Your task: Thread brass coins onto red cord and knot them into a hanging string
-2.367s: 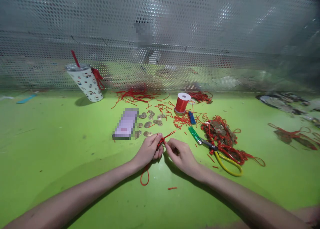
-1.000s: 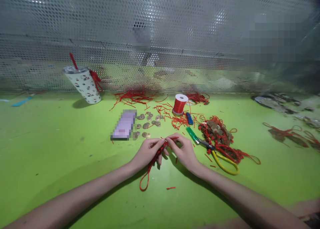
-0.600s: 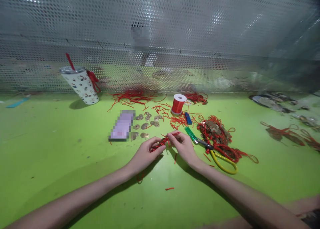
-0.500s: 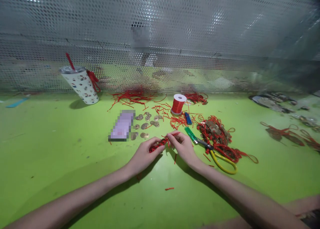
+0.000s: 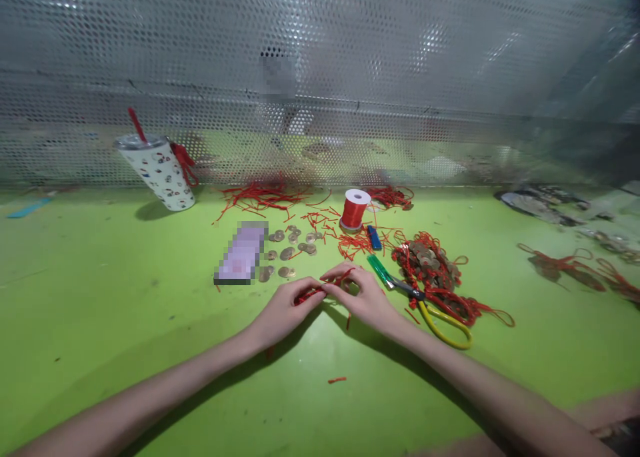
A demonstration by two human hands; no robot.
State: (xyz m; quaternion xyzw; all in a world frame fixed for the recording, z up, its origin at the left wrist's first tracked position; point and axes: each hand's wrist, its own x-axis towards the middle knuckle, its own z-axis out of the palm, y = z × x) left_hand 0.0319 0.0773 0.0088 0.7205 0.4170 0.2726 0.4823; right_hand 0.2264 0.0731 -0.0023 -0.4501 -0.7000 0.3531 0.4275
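Observation:
My left hand [image 5: 287, 310] is closed around a piece of knotted red cord [image 5: 306, 297], mostly hidden by the fingers. Against its fingertips my right hand [image 5: 363, 300] pinches the cord too, and a red strand curves over the fingers. Just beyond the hands lie several coins [image 5: 287, 253]. To the right of my right hand is a green lighter [image 5: 381, 270], touching scissors with yellow handles [image 5: 445, 325]. Beside them is a heap of coins tied with red cord [image 5: 427, 264]. A spool of red cord [image 5: 355, 212] stands upright farther back.
A patterned tumbler [image 5: 160, 174] with a red straw stands at the back left. A blurred phone-like slab [image 5: 243, 252] lies left of the coins. Red cord scraps [image 5: 263, 196] are scattered near the perforated metal screen [image 5: 210, 110]. A blue lighter [image 5: 374, 238] rests by the spool.
My right hand's fingers have come in against the left fingertips and now cover more of the cord. The view has shifted slightly; the things on the table stay in place.

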